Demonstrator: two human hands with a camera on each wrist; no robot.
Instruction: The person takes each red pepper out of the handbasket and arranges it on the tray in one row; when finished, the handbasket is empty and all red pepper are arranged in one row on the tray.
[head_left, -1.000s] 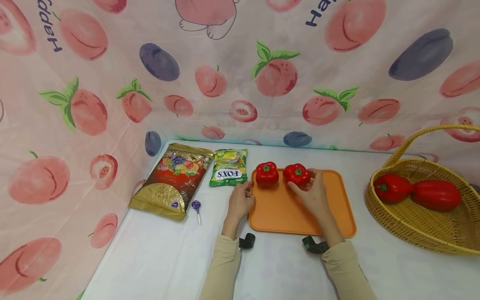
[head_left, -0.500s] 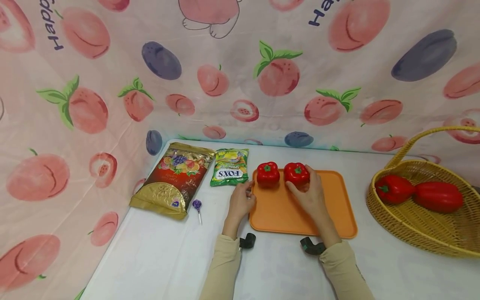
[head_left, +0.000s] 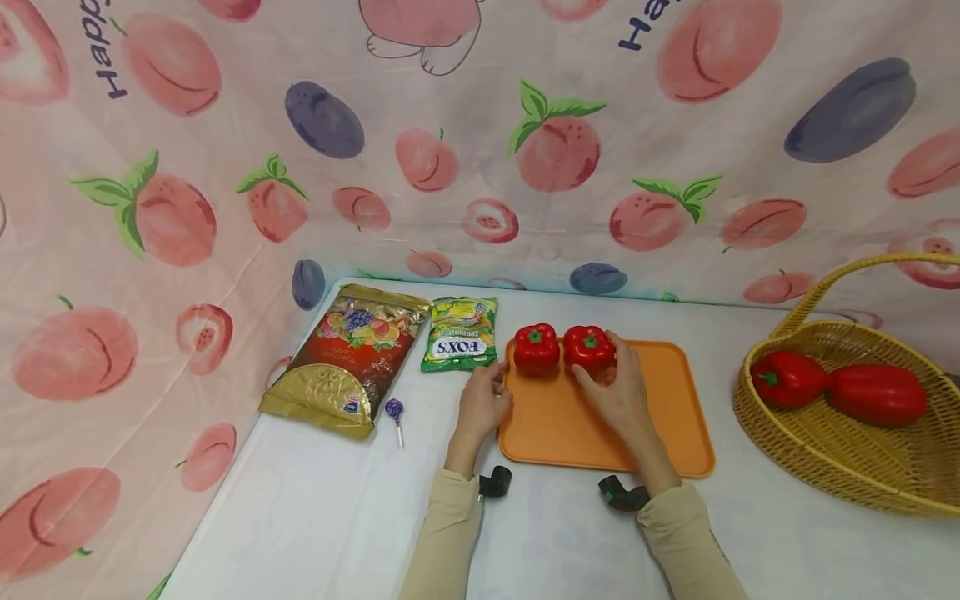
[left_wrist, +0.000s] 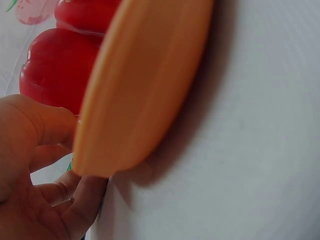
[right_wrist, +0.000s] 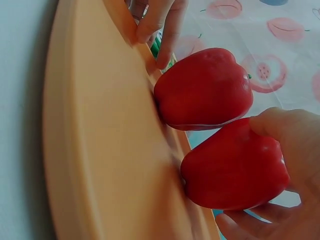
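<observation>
the right hand (head_left: pixel 622 390) grips a red pepper (head_left: pixel 588 346). the left hand (head_left: pixel 481 406) pinches the orange tray (head_left: pixel 558 427) near a packet (head_left: pixel 462 331) labelled "fox's".

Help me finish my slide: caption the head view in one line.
The right hand grips one red pepper beside another pepper on an orange tray; the left hand holds the tray's edge.
</observation>
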